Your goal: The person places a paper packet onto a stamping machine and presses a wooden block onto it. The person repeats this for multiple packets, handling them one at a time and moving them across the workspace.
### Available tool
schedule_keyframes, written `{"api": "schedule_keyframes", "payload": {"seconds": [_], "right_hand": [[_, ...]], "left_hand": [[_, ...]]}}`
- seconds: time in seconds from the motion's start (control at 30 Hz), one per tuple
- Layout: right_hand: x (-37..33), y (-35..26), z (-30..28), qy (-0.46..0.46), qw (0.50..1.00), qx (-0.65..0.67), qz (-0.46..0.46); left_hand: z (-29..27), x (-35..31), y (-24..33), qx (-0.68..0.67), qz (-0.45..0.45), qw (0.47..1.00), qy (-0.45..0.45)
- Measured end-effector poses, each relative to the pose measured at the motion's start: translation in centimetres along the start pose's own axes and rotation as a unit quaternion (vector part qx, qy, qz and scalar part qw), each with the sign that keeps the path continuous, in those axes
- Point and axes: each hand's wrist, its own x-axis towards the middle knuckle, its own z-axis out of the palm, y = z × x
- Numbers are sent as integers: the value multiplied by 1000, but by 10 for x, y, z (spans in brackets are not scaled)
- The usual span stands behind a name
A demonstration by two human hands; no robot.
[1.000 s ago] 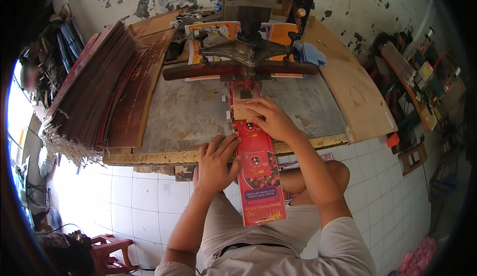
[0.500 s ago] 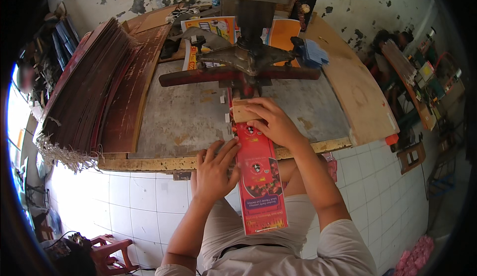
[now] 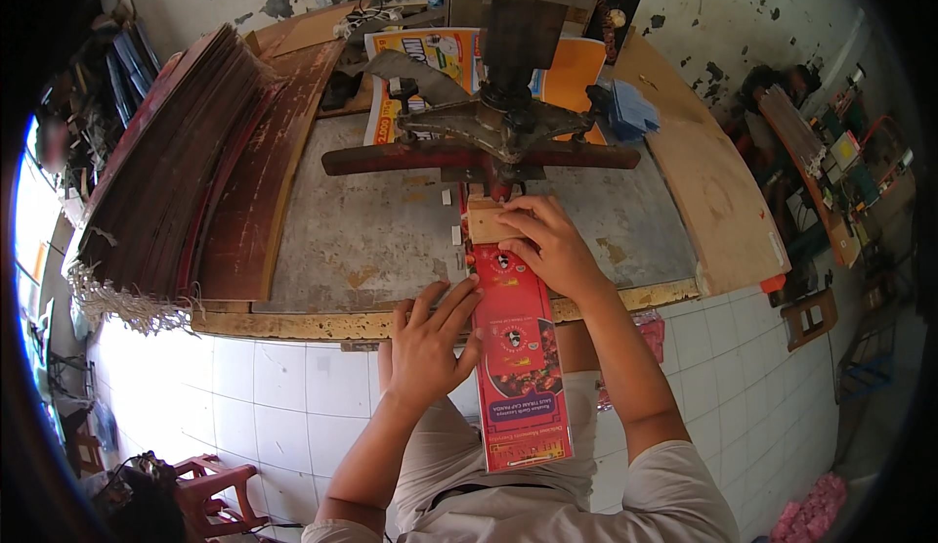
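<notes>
A long red printed strip (image 3: pixel 513 357), apparently cardboard or a flat package, lies lengthwise under a metal press (image 3: pixel 503 123). Its near end juts past the table edge above my lap. My right hand (image 3: pixel 557 255) pinches a small wooden block (image 3: pixel 493 222) resting on the far part of the strip, just before the press's red-tipped centre. Along the strip's left edge, my left hand (image 3: pixel 433 340) has its fingers stretched out, fingertips touching the edge. Beneath the block and the press, the strip's far end is hidden.
Two small white stops (image 3: pixel 456 235) sit on the grey tabletop (image 3: pixel 371 240) left of the strip. A tall stack of dark red boards (image 3: pixel 161 172) leans at the left. A wooden board (image 3: pixel 699 162) lies at the right. Printed sheets (image 3: pixel 572 59) are behind the press.
The view has shifted slightly. The wooden block and my right hand have edged a little toward the press. My left hand stays at the strip's edge.
</notes>
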Motion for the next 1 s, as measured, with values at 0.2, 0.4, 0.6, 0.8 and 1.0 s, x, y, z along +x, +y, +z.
{"api": "schedule_keyframes", "payload": {"seconds": [0.2,0.4,0.6,0.8,1.0], "right_hand": [[0,-3,-2,4,1000,4,7],[-3,-4,-1,19,999,-5,26],[-12,-5,-2,34,998,4,45],[-60,-39,-30,-6,995,74,61],[-128,-40,-107,16,990,69,121]], "left_hand": [[-1,-1,1,-2,0,1000,1],[-2,-2,1,-2,0,1000,-2],[1,-5,-1,12,14,1000,4],[13,-30,-15,33,24,999,22],[31,-53,-24,76,35,993,81]]}}
